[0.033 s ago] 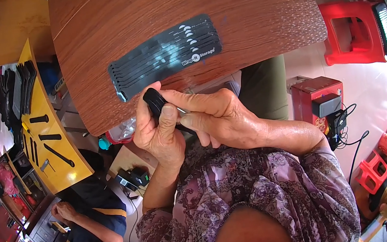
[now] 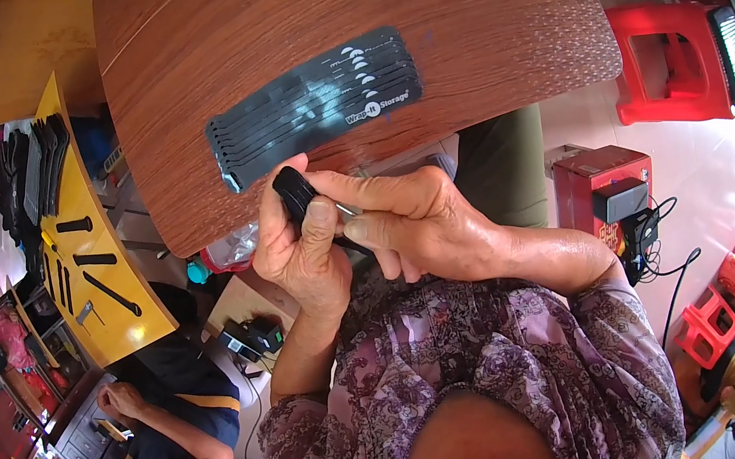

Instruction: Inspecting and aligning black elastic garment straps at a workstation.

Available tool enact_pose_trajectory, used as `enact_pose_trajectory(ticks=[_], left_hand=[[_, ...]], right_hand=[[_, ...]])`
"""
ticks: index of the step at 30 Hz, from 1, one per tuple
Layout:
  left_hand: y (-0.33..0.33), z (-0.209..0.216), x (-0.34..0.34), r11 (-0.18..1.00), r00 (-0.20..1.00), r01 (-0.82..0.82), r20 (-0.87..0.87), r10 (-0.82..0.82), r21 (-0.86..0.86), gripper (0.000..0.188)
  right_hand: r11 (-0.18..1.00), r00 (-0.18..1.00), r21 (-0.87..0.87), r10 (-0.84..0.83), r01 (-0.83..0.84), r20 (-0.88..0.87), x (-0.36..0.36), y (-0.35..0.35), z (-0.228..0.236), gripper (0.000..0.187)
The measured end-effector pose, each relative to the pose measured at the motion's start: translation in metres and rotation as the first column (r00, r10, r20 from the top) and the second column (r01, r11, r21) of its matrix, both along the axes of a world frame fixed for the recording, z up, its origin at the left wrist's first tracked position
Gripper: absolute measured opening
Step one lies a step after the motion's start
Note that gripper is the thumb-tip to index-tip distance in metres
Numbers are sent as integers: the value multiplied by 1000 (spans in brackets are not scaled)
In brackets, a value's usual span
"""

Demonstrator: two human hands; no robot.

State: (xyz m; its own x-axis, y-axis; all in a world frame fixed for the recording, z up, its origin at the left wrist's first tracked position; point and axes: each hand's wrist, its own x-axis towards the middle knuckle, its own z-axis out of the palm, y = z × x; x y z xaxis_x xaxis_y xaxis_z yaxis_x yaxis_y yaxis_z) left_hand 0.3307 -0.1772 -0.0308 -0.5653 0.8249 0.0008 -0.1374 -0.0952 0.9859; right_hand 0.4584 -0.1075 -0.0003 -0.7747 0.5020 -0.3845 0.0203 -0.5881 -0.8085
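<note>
Both hands pinch a small black strap [image 2: 294,193]: left hand [image 2: 301,258] thumb clamped along it, right hand [image 2: 414,222] fingers closed on its other side, just below the black card of straps [image 2: 316,104] (on the wooden table [image 2: 469,15]). It looks mid-fastening; steady, fine fingertip pressure seems needed.

Table top [image 2: 453,36]: wood-grain surface, brown, smooth, slight sheen. On it, flat black pack [image 2: 316,104]: glossy plastic film, glare across its middle. Just off the table's near edge, small black piece [image 2: 293,189] held by both hands: matt. Sleeves [image 2: 503,371] below: soft patterned cloth.
</note>
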Motion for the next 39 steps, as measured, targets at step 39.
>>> enact_pose_trajectory(ticks=[39], left_hand=[[8,8,-6,994,949,110,297,-103,-7,46]], right_hand=[[992,993,-50,-115,114,-29,-7,-12,-4,40]])
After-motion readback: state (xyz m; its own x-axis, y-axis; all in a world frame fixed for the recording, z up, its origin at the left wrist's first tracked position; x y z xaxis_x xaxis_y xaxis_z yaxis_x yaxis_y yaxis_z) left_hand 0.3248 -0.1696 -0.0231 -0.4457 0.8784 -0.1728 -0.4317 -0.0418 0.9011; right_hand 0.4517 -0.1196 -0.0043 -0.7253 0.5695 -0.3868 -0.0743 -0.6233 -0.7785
